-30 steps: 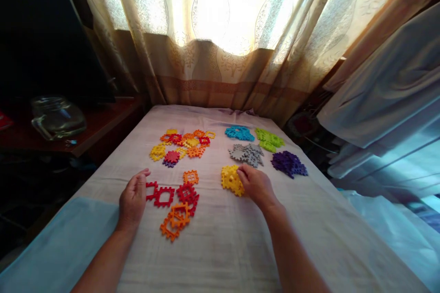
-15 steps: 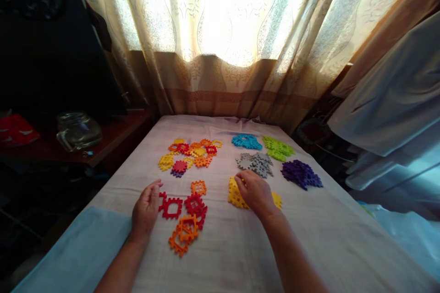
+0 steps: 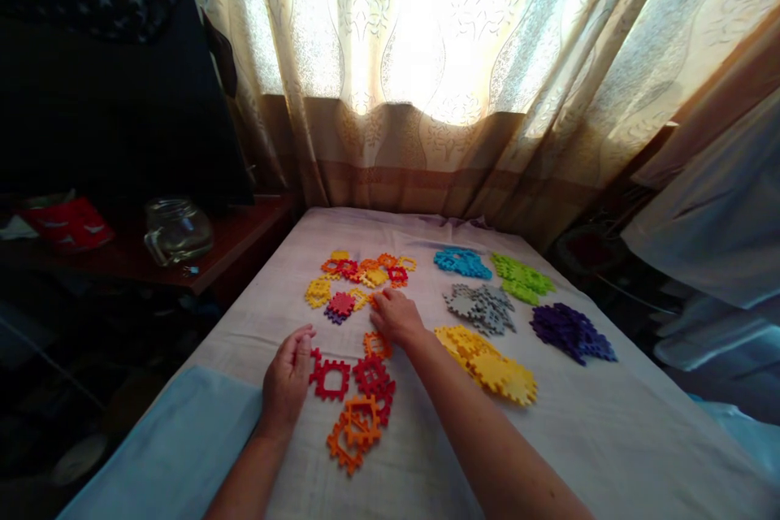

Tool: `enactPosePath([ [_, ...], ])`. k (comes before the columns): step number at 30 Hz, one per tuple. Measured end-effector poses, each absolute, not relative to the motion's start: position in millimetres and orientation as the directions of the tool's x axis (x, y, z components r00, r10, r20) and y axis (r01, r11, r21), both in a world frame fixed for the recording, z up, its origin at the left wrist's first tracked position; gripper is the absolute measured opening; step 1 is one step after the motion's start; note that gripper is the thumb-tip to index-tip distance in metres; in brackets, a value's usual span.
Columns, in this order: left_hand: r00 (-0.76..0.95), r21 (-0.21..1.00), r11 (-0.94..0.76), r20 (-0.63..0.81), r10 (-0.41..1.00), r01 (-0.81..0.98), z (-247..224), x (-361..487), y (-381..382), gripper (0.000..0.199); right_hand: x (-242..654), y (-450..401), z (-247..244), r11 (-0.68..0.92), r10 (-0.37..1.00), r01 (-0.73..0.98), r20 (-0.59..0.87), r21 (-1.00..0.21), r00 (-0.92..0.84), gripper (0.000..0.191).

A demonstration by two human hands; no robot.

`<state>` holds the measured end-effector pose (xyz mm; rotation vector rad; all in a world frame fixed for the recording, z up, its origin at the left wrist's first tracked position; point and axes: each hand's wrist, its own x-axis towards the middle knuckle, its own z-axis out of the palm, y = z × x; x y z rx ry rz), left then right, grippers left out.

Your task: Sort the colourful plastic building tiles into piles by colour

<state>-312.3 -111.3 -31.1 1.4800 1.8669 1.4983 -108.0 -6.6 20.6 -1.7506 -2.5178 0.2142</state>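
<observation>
My right hand (image 3: 397, 318) reaches over the near edge of a mixed heap of red, orange and yellow notched plastic building tiles (image 3: 374, 276). Its fingers are closed on an orange notched tile (image 3: 373, 301), mostly hidden under them. My left hand (image 3: 289, 374) rests on its side on the cloth, fingers loosely curved and holding nothing visible. Right beside it lies a red window-frame tile (image 3: 332, 380). More red tiles (image 3: 371, 374), overlapping orange frame tiles (image 3: 362, 421) and an orange window tile (image 3: 376, 344) lie between my hands.
Sorted piles lie to the right: yellow (image 3: 487, 366), grey (image 3: 480, 309), blue (image 3: 461, 262), green (image 3: 522, 278) and purple (image 3: 573, 332). A light-blue cloth (image 3: 164, 447) covers the near left corner. A glass jug (image 3: 179, 231) stands on a side table; curtains hang behind.
My right hand has left the yellow pile, moving left and away from me to the mixed heap. The yellow pile now shows uncovered. The whole view has shifted; my left hand stays beside the red tiles.
</observation>
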Motion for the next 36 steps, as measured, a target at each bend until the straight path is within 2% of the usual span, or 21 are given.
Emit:
enactPosePath([
  [7,-0.392,0.849,-0.103,0.342,0.854,0.518,-31,-312,-111,0.046,-104,-8,35,0.346,0.936,0.929,-0.019,-0.133,-0.351,0.031],
  [11,-0.388,0.855,-0.101,0.332,0.860,0.508,-29,-312,-112,0.046,-122,4,31,0.469,0.880,0.874,-0.018,-0.124,-0.475,0.040],
  [19,-0.393,0.861,-0.083,0.312,0.865,0.502,-26,-311,-113,0.047,-138,8,28,0.476,0.876,0.873,-0.038,-0.102,-0.482,0.030],
  [26,-0.397,0.869,-0.085,0.307,0.865,0.488,-25,-309,-113,0.047,-121,-10,51,0.472,0.875,0.880,0.145,-0.049,-0.461,0.029],
  [36,-0.383,0.843,-0.073,0.318,0.867,0.533,-27,-312,-112,0.045,-76,-38,46,0.369,0.925,0.914,0.166,-0.171,-0.342,0.034],
])
